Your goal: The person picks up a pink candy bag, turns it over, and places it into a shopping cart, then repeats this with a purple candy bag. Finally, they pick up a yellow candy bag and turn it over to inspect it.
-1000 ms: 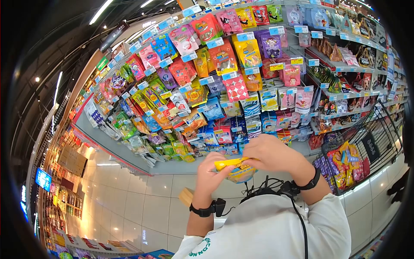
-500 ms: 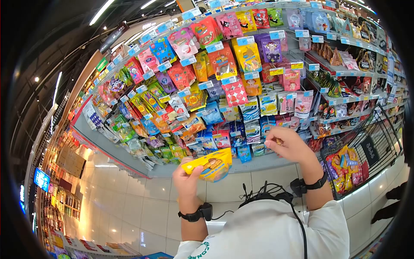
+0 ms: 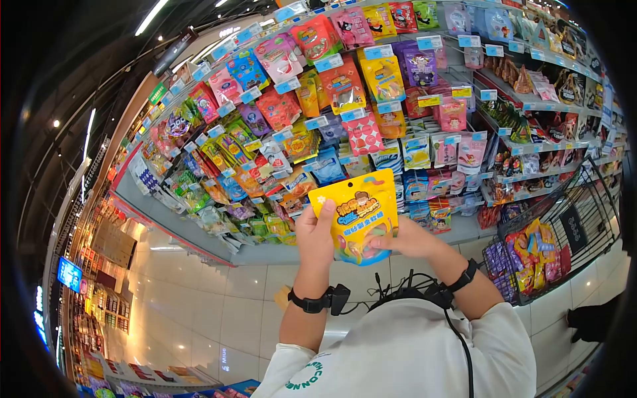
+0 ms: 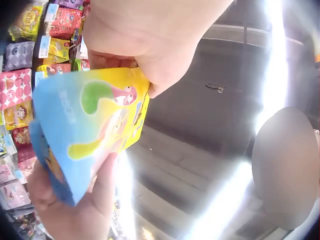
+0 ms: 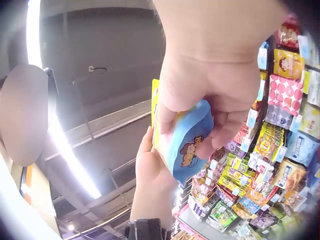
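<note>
A yellow bag of gummy candy (image 3: 363, 211), with a blue lower edge, faces me upright in front of the shelf. At its upper left edge my left hand (image 3: 314, 235) grips it, thumb across the front. My right hand (image 3: 413, 240) holds the lower right side, thumb on the picture of the sweets. In the left wrist view the blue bottom of the bag (image 4: 67, 115) shows between both hands. From the right wrist, the fingers (image 5: 227, 125) curl round the bag's blue base.
Ahead stands a shelf (image 3: 232, 255) hung with many candy bags and price tags. To the right is a black wire shopping cart (image 3: 584, 232) holding colourful candy packs (image 3: 534, 255). Tiled floor (image 3: 199, 312) lies at the left. A person's dark-clothed leg (image 3: 594, 322) shows at the far right.
The right hand, apart from the bag half a second ago, has come back and grips its lower right side. The bag has moved right and up and now faces me upright.
</note>
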The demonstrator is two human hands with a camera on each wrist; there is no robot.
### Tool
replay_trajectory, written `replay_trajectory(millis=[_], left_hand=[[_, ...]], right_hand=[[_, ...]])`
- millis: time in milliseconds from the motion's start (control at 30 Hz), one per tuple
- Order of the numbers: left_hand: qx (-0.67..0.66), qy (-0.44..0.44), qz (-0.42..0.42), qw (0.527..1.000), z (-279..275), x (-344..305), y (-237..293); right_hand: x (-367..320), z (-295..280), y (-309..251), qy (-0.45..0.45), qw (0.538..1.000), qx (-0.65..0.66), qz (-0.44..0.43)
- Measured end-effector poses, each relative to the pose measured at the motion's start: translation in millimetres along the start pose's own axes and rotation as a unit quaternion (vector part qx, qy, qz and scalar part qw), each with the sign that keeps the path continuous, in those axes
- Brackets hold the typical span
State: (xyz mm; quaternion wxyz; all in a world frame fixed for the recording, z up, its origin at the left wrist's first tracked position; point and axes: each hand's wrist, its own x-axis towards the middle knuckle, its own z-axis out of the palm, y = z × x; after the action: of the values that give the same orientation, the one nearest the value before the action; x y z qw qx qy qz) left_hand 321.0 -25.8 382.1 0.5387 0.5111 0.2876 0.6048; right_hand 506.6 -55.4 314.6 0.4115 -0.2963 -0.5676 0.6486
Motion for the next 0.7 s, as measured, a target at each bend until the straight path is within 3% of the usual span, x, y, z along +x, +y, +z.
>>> replay_trajectory(millis=[67, 200, 400, 467, 500, 533, 567, 600, 633, 667, 700], left_hand=[[0.034, -0.018, -0.013, 0.999, -2, 0, -8], [0.103, -0.089, -0.085, 0.987, -18, 1, -32], [0.126, -0.183, -0.083, 0.971, -8, 1, -59], [0.143, -0.212, -0.058, 0.965, 7, 0, -49], [0.16, -0.242, -0.026, 0.957, 18, 2, -41], [0.16, -0.242, -0.028, 0.957, 27, 4, -34], [0.224, -0.289, 0.013, 0.931, 35, 8, -27], [0.286, -0.333, 0.054, 0.897, 42, 14, -25], [0.333, -0.347, 0.147, 0.864, 50, 23, -30], [0.339, -0.339, 0.135, 0.867, 66, 39, -40], [0.405, -0.316, 0.216, 0.831, 80, 47, -44]], right_hand=[[0, -2, -3, 0.029, 0.997, 0.031, -0.057], [1, -17, 2, 0.055, 0.997, -0.002, -0.056], [5, -34, 10, 0.153, 0.982, 0.076, -0.084], [14, -46, 16, 0.187, 0.927, 0.308, -0.1], [13, -49, 9, 0.157, 0.888, 0.428, -0.06], [20, -62, 9, 0.158, 0.887, 0.43, -0.058], [31, -78, 12, -0.066, 0.853, 0.503, -0.12], [42, -93, 15, -0.286, 0.767, 0.548, -0.174], [53, -102, 11, -0.332, 0.754, 0.537, -0.182], [64, -112, 12, -0.332, 0.747, 0.549, -0.174], [66, -109, 10, -0.224, 0.74, 0.616, -0.154]])
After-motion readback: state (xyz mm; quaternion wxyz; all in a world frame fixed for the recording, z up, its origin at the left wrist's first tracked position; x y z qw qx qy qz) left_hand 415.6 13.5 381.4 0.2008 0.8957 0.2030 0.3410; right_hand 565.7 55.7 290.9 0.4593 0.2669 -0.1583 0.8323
